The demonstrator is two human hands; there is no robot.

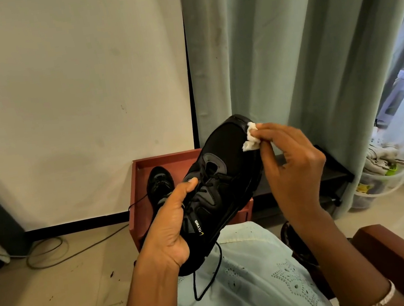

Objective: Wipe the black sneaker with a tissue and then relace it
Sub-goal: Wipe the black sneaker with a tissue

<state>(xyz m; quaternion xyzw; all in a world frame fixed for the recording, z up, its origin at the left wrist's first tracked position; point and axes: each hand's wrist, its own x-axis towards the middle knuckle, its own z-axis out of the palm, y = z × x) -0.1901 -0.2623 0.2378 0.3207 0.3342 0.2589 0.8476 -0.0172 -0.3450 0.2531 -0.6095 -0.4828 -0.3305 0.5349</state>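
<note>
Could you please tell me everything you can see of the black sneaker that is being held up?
The black sneaker is a low, matte shoe with grey panels around the eyelets and a tongue tag reading CLYMB. It is held in the air, toe pointing up and away. The left hand has a grip on its heel end, thumb on the laces. The right hand presses a crumpled white tissue against the toe's edge. Its black laces are partly loose, one end dangling over the lap.

Single view only: head-worn wide-angle camera, seated person, looks forward and down over lap; hands and sneaker point(221, 176) close, centre frame; wall point(67, 94), curtain point(282, 34), floor farther off; frame edges bowed by lens; no second view to share scene
</note>
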